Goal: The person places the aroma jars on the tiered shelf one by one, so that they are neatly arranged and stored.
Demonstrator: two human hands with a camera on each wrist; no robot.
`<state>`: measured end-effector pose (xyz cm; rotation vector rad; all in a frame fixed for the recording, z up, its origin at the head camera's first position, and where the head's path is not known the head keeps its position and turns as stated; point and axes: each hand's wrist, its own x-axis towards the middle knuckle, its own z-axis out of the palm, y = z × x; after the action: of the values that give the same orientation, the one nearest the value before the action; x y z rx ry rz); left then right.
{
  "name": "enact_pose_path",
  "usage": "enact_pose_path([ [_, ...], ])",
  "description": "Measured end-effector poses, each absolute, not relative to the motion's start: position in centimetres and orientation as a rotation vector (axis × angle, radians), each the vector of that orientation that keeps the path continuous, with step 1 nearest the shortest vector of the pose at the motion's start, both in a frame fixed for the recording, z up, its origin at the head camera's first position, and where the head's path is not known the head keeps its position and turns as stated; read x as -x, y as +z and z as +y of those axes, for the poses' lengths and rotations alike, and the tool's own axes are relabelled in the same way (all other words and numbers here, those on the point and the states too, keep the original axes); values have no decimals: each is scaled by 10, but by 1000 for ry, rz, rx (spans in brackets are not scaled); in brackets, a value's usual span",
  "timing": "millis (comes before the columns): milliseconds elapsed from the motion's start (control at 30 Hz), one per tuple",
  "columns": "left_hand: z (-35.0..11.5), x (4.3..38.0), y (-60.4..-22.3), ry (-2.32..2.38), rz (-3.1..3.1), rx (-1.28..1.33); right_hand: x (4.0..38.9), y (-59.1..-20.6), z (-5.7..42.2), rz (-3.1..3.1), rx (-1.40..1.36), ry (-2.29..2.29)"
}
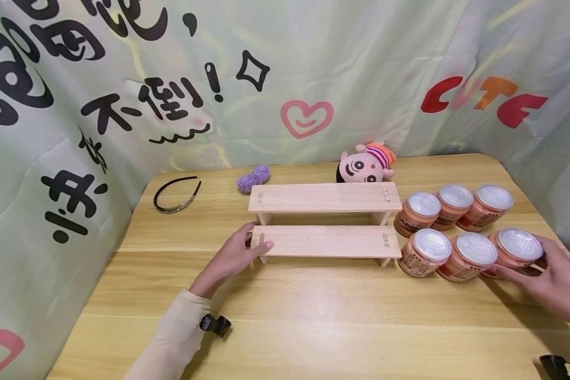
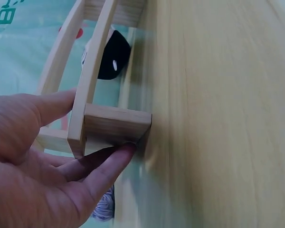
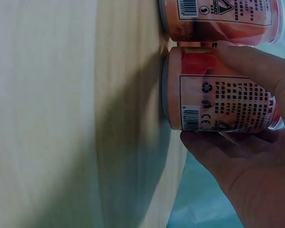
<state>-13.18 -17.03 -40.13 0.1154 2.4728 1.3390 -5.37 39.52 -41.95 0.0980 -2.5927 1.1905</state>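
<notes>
Fingers of the left hand (image 1: 234, 255) grasp the left end of the front wooden plank (image 1: 328, 241), thumb over the top and a fingertip against its leg (image 2: 116, 122) on my left wrist feed. Fingers of the right hand (image 1: 556, 274) are wrapped round the rightmost front jar (image 1: 519, 246), on the right of the bench (image 1: 313, 327); whether its base sits fully down I cannot tell.

6 jars stand there in 2 rows of 3, packed close, and that is where I'd expect trouble. My right thumb lies near the gap to the middle front jar (image 1: 472, 258), so a sideways pull could drag or topple it. The left front jar (image 1: 423, 258) stands right beside the plank's other end; a rightward shove from my left could knock it. Raising only the held end could tip the plank. I cannot tell whether the rear plank (image 1: 325, 198) is joined to it; if so, pushing back might carry both into the purple yarn (image 1: 254, 179) or plush doll (image 1: 368, 163).
</notes>
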Motion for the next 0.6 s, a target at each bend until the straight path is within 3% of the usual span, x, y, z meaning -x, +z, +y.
enact_pose_path([
  [267, -168, 132, -399, 1376, 2455, -124, 52, -418, 398, -2549, -108, 1218],
  [500, -167, 132, -397, 1405, 2431, -138, 64, -446, 435, -2302, -118, 1274],
  [600, -167, 133, -396, 1410, 2428, -140, 66, -430, 433, -2261, -40, 1288],
])
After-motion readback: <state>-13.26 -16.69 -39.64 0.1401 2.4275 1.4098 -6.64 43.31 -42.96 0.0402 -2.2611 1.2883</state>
